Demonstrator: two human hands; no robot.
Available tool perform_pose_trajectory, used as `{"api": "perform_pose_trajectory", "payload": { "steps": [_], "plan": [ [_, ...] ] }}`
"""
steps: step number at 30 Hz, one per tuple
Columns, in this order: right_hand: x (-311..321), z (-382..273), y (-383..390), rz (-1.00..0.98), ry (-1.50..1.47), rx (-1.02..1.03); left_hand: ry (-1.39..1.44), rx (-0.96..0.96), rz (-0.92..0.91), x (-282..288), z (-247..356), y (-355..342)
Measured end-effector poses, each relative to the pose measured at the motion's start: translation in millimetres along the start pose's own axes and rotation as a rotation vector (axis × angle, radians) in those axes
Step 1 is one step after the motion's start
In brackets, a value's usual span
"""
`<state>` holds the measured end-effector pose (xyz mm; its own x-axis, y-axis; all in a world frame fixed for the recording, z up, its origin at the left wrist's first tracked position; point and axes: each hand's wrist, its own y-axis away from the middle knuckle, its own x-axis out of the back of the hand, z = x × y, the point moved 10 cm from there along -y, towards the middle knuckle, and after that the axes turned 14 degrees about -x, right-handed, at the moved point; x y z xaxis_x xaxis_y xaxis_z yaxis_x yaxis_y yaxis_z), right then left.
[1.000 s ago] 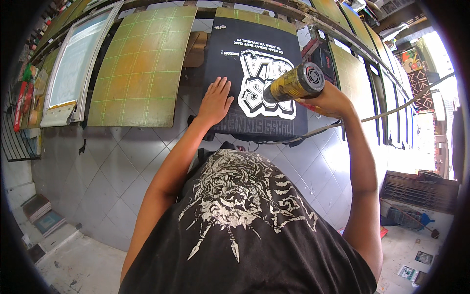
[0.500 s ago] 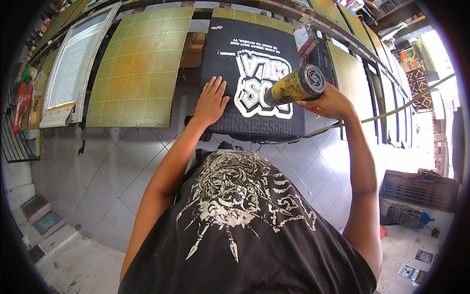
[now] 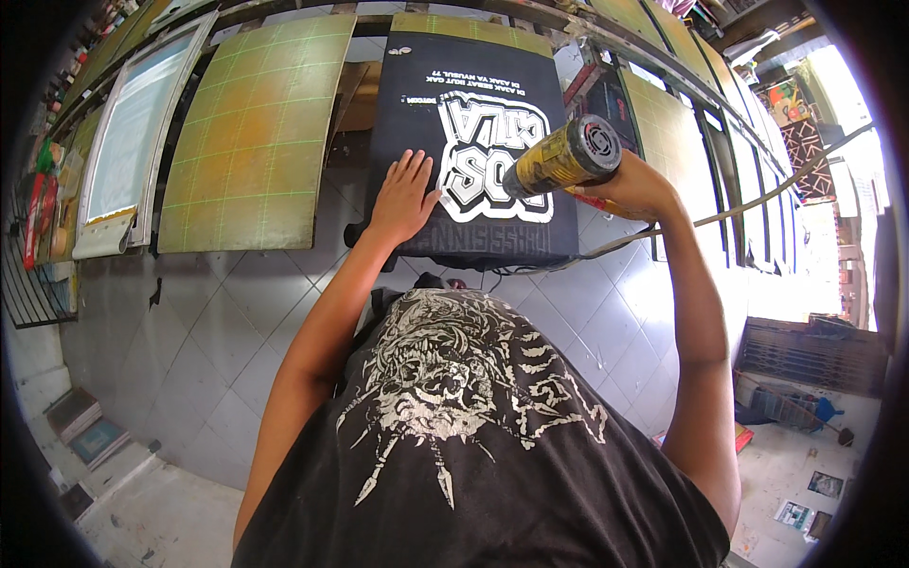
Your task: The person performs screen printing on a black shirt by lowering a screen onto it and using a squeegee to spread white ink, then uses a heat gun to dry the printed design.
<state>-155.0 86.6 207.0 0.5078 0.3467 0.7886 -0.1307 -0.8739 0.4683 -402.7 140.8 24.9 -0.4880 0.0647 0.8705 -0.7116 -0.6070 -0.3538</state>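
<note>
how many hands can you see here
2: the left hand, palm down on the left part of the black fabric, and the right hand, holding the yellow heat gun, its fingers partly hidden. No others show.

The heat gun [image 3: 566, 156] hides part of the white print [image 3: 476, 170] on the black fabric [image 3: 409, 123]; the right grip [image 3: 642, 186] covers much of the handle [image 3: 597, 201]. The fabric conceals all but the far end of the board [image 3: 473, 34] beneath. The lower edge cuts off the black shirt [image 3: 436, 379]. At lower right, 3 flat items [image 3: 825, 485] are too small to tell.
</note>
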Motion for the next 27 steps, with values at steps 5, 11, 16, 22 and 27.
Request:
{"api": "perform_pose_trajectory", "payload": {
  "steps": [5,11,16,22,27],
  "plan": [
    [4,9,1,0.021,-0.025,-0.012,-0.026,0.010,-0.021,-5,3,-3],
    [5,26,-5,0.013,-0.006,-0.011,-0.059,0.009,0.003,-8,3,-7],
    [10,30,-2,0.016,-0.006,-0.012,-0.058,0.024,-0.001,-11,4,-9],
    [12,49,-11,-0.008,-0.060,-0.005,-0.052,0.025,-0.005,-14,2,-11],
    [14,52,-8,-0.019,-0.023,-0.014,-0.059,0.036,-0.027,-19,-1,-11]
  ]
}}
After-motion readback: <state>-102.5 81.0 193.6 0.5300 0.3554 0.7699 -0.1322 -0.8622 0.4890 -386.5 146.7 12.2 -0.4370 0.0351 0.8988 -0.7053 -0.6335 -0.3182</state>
